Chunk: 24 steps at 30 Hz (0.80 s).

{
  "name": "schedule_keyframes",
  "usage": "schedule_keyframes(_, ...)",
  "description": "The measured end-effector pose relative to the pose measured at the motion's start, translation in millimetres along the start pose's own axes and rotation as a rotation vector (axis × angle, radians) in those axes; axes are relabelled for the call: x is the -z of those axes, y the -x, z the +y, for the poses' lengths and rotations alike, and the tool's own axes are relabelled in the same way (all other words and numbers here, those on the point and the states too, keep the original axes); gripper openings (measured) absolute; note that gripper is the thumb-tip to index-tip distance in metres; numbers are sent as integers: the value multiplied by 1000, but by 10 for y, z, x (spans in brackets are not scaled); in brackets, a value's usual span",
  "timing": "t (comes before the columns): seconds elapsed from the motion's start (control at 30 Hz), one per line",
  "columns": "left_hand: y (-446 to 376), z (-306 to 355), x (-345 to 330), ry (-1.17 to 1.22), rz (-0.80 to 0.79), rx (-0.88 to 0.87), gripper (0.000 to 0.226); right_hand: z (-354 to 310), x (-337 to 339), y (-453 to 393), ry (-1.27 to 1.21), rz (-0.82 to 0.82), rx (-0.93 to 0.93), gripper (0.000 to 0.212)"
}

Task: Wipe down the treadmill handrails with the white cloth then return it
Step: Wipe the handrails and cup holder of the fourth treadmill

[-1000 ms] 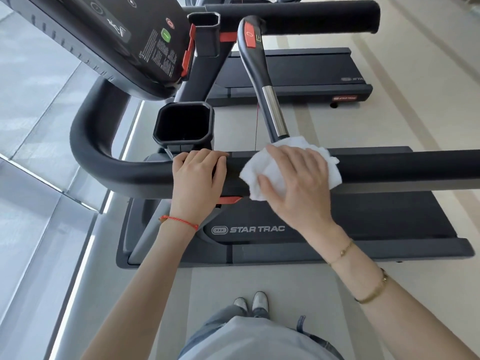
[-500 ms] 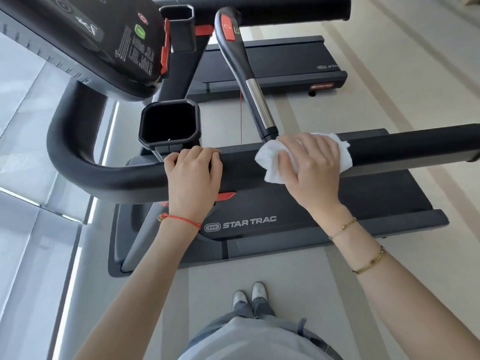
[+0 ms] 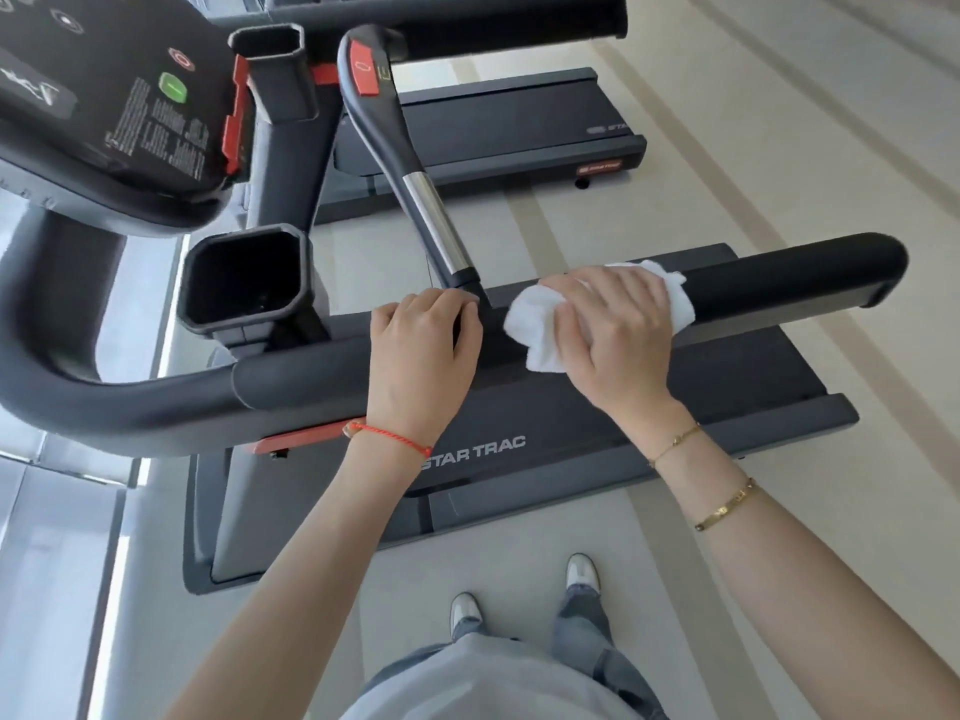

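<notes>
The near black handrail (image 3: pixel 779 283) of the treadmill runs across the view from a curved left end to a free right end. My right hand (image 3: pixel 613 330) wraps the white cloth (image 3: pixel 530 324) over the top of this rail, just right of where the slanted inner grip bar meets it. Cloth shows on both sides of the hand. My left hand (image 3: pixel 423 356) grips the same rail a short way to the left, fingers curled over its top.
A slanted grip bar (image 3: pixel 431 215) with a chrome section and red button rises between my hands. A black cup holder (image 3: pixel 244 278) and the console (image 3: pixel 104 96) lie left. The far handrail (image 3: pixel 467 13), a second treadmill (image 3: pixel 519 116) and my shoes (image 3: pixel 467 610) are visible.
My right hand has slid the cloth to the right along the rail, past the base of the grip bar. My left hand has shifted right too, away from the cup holder.
</notes>
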State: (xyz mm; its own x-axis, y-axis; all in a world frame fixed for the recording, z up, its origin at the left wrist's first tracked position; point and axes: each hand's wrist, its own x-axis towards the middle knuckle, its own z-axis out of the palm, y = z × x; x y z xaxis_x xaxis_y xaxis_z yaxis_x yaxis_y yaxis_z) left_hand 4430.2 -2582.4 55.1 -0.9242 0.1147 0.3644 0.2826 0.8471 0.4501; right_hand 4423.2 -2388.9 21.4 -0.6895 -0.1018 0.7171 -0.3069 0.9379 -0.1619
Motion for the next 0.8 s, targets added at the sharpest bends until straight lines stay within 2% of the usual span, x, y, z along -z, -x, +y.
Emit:
schedule_keyframes(0.17, -95, 383, -262, 48, -6, -4, 26, 733, 193, 6, 23, 3, -36, 39)
schedule_keyframes(0.43, -285, 1105, -704, 68, -28, 18, 26, 1665, 449, 31, 12, 36, -10, 41)
schedule_keyframes(0.8, -333, 1701, -1138, -11, 13, 19, 27, 2495, 701, 101, 12, 33, -53, 40)
